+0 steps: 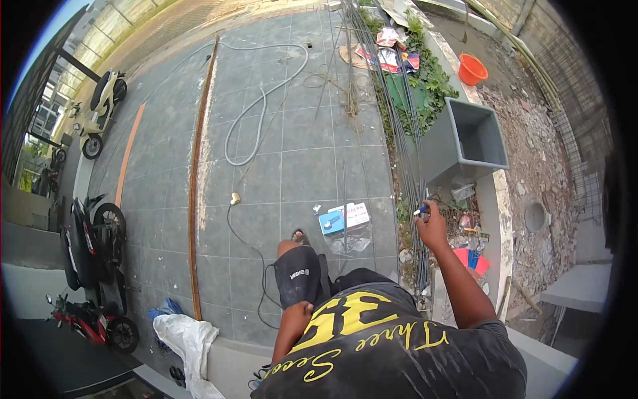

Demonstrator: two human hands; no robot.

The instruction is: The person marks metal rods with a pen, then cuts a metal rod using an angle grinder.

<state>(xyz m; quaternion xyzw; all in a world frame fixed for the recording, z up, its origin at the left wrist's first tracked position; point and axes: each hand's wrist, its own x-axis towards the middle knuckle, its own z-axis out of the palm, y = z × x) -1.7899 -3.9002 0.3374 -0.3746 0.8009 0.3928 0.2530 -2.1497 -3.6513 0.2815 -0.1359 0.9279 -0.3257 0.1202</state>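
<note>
My right hand (433, 229) is closed around a marker (421, 209) with a blue and white body. It hangs over a bundle of long thin metal rods (413, 173) at the edge of the tiles. Against my thigh in dark shorts (299, 274) rests my left hand (301, 311), its fingers curled, with nothing showing in them. On the tiles ahead of me lie a blue box (330, 223) and a white box with red lettering (357, 213). Clear plastic (352, 244) lies beside them.
A grey tub (482, 136) and an orange bucket (472, 68) stand to the right, near rubble. A long rusty metal bar (198, 153) crosses the tiles. A grey hose (259, 113) and a dark cable (247, 243) lie there too. Motorbikes (83, 243) are parked left.
</note>
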